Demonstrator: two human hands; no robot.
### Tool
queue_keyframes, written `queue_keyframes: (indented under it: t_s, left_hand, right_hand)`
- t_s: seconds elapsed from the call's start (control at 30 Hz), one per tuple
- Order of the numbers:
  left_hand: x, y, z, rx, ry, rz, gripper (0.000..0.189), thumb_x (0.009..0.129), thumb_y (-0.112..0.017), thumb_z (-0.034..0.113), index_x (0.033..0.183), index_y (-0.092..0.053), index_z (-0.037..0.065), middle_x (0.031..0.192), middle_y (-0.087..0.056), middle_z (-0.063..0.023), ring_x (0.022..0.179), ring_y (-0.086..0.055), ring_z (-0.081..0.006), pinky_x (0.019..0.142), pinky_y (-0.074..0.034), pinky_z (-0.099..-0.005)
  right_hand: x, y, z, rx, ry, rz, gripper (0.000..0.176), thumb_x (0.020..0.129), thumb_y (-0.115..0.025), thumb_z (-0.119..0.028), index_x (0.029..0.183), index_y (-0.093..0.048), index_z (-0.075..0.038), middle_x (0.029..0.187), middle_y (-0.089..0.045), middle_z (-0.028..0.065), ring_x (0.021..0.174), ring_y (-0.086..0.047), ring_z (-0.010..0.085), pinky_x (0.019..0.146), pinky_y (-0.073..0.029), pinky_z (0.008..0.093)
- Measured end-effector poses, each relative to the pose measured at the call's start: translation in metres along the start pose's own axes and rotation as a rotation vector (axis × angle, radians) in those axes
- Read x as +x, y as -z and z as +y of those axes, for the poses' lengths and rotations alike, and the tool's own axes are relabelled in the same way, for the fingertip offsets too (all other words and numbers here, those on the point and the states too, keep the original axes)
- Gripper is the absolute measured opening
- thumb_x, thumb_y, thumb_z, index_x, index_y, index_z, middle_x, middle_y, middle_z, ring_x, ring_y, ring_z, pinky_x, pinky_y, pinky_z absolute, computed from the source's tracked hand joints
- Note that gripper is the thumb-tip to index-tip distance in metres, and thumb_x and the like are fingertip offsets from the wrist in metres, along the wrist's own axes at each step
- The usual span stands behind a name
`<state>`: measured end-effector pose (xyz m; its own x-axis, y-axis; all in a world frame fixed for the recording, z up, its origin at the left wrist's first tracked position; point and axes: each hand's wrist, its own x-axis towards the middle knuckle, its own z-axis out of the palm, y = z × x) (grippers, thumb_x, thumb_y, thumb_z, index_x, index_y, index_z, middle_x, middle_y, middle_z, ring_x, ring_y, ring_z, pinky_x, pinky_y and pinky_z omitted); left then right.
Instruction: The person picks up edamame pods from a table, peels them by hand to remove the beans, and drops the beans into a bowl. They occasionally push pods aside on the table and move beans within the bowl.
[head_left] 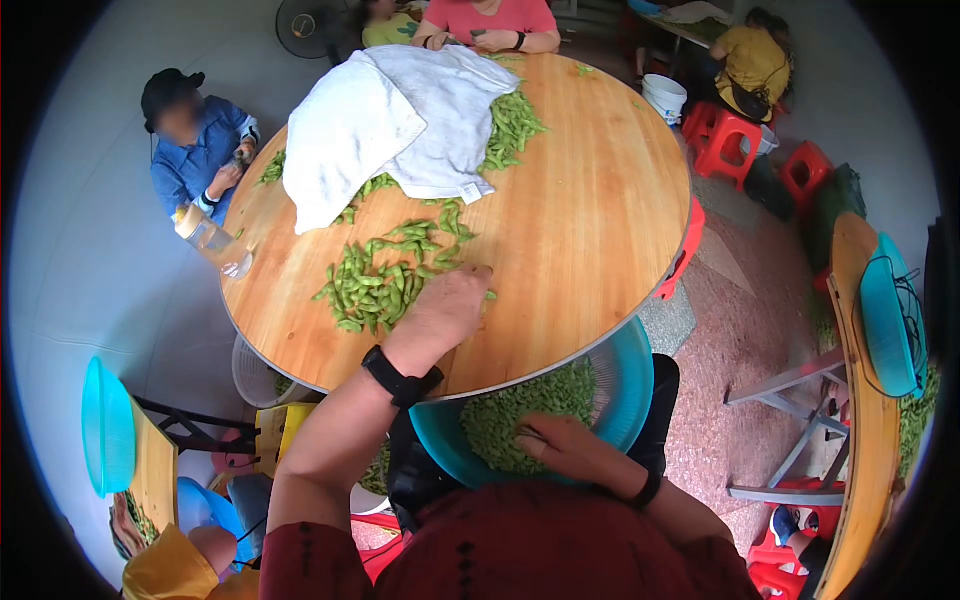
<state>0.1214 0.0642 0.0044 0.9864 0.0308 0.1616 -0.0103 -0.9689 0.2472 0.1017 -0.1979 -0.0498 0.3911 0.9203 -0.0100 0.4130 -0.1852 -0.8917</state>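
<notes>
My left hand (447, 308) is at the near edge of a loose pile of green soybean pods (372, 282) on the round wooden table (590, 190). Its fingers are curled, and the green tip of a pod pokes out beside them. Below the table edge, my right hand (572, 447) hangs over a turquoise basin (636, 385) filled with cut green pods (500, 420). Its fingers are closed around a small dark, shiny tool (531, 433) whose kind I cannot make out. White cloths (350, 120) cover a larger heap of pods farther back.
A clear bottle (215, 243) stands by the table's left edge. People sit at the left and far sides. Red stools (728, 145) and a white bucket (664, 97) are at the back right. A wooden bench (855, 420) holds another turquoise basin (893, 315).
</notes>
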Motion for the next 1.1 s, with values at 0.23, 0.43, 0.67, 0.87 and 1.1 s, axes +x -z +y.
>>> queue_keyframes:
  t_s: [0.23, 0.43, 0.67, 0.87, 1.1]
  left_hand:
    - [-0.073, 0.05, 0.063, -0.463, -0.002, 0.092, 0.015, 0.081, -0.063, 0.001, 0.095, -0.057, 0.004, 0.086, -0.055, -0.0156, 0.081, -0.059, -0.036, 0.07, -0.049, -0.0429]
    - [-0.165, -0.061, 0.053, -0.123, -0.214, -0.305, 0.017, 0.082, -0.065, 0.011, 0.099, -0.062, 0.012, 0.091, -0.06, -0.008, 0.086, -0.061, -0.0281, 0.084, -0.043, -0.0408]
    - [-0.196, -0.123, 0.011, -0.273, -0.013, -0.058, 0.012, 0.083, -0.064, 0.014, 0.094, -0.064, 0.012, 0.086, -0.062, -0.0077, 0.09, -0.06, -0.0301, 0.091, -0.037, -0.0462]
    - [-0.176, -0.161, -0.023, -0.42, 0.038, 0.147, 0.017, 0.082, -0.065, 0.013, 0.099, -0.065, 0.008, 0.091, -0.063, -0.0123, 0.091, -0.059, -0.0344, 0.087, -0.041, -0.0438]
    - [-0.179, -0.151, -0.021, -0.301, 0.107, 0.201, 0.02, 0.081, -0.067, 0.013, 0.1, -0.065, 0.006, 0.093, -0.064, -0.0145, 0.092, -0.059, -0.0357, 0.083, -0.044, -0.044]
  right_hand:
    - [-0.029, -0.001, 0.037, -0.506, -0.086, -0.202, 0.019, 0.083, -0.054, -0.014, 0.097, -0.059, -0.002, 0.081, -0.065, 0.021, 0.075, -0.065, 0.0396, 0.064, -0.051, 0.0488]
    - [-0.062, -0.006, 0.041, -0.541, -0.178, -0.189, 0.022, 0.088, -0.057, -0.024, 0.091, -0.058, -0.003, 0.071, -0.064, 0.019, 0.069, -0.064, 0.0389, 0.062, -0.05, 0.0505]
    - [-0.098, -0.024, 0.028, -0.577, -0.216, -0.105, 0.016, 0.086, -0.054, -0.017, 0.084, -0.059, -0.002, 0.062, -0.061, 0.0169, 0.061, -0.064, 0.0358, 0.053, -0.05, 0.0459]
    - [-0.084, -0.048, 0.042, -0.641, -0.277, 0.008, 0.02, 0.09, -0.057, -0.027, 0.089, -0.057, -0.008, 0.06, -0.06, 0.0142, 0.059, -0.063, 0.0351, 0.053, -0.048, 0.0482]
    - [-0.073, -0.048, 0.048, -0.569, -0.175, -0.025, 0.019, 0.089, -0.059, -0.026, 0.089, -0.058, -0.007, 0.067, -0.063, 0.0151, 0.063, -0.064, 0.0347, 0.058, -0.051, 0.0477]
